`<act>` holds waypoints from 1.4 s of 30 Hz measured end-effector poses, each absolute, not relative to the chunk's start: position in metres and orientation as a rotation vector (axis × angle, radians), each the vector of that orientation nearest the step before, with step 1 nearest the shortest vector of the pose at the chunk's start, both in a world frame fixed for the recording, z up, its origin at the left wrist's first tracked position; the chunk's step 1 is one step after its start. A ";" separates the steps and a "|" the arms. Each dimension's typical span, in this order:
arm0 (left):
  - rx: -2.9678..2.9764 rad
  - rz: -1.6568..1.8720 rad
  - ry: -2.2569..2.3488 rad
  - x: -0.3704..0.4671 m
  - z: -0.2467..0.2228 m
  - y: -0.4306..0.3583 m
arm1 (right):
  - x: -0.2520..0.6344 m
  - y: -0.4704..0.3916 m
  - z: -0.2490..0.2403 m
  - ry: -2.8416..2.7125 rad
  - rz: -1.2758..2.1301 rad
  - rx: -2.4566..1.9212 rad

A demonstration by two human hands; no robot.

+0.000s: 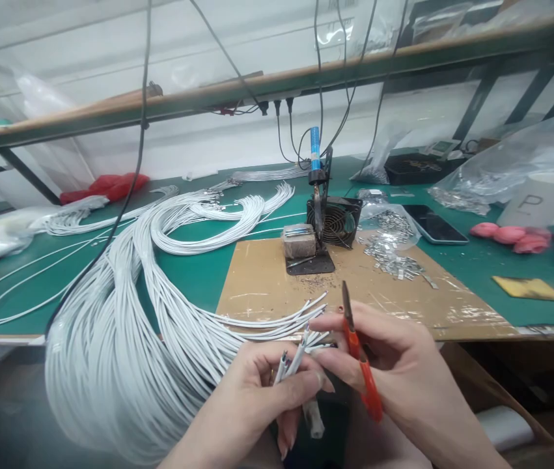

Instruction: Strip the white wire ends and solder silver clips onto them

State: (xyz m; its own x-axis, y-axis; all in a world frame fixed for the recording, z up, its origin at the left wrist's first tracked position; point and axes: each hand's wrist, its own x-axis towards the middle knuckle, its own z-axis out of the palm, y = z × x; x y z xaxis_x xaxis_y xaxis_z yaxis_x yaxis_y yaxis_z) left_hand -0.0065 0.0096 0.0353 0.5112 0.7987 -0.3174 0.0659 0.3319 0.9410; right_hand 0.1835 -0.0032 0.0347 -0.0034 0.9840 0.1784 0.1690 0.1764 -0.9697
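My left hand (257,397) is closed around a few white cable ends (297,358), which poke up between thumb and fingers. Dark inner wires show at their tips. Scissors (365,374) with orange handles rest in my right hand (398,355), blades pointing up and away from the cables. The thumb and index finger of that hand reach to the cable tips; whether they pinch one is unclear. A thick bundle of white cables (125,339) sweeps from the left and hangs over the table edge. A short pale piece (313,418) sticks out below my left hand.
A blue-handled soldering iron (315,150) stands upright beside a small fan (338,221) on brown board (257,280). Small metal parts (396,241) lie right of it, near a phone (435,225). A white cup (543,202) and yellow sponge (528,288) are far right. Power cords hang overhead.
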 end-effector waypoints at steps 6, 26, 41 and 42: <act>1.164 0.657 0.736 -0.006 0.044 0.011 | 0.179 0.003 0.038 -1.348 1.123 -1.109; 1.025 0.673 0.815 -0.007 0.038 0.005 | 0.217 0.004 0.023 -0.959 1.154 -1.087; 1.018 0.715 0.767 0.000 0.033 0.005 | 0.191 -0.004 0.022 -1.278 1.335 -0.955; 1.018 0.690 0.766 0.000 0.031 0.004 | 0.191 -0.005 0.021 -1.286 1.299 -0.971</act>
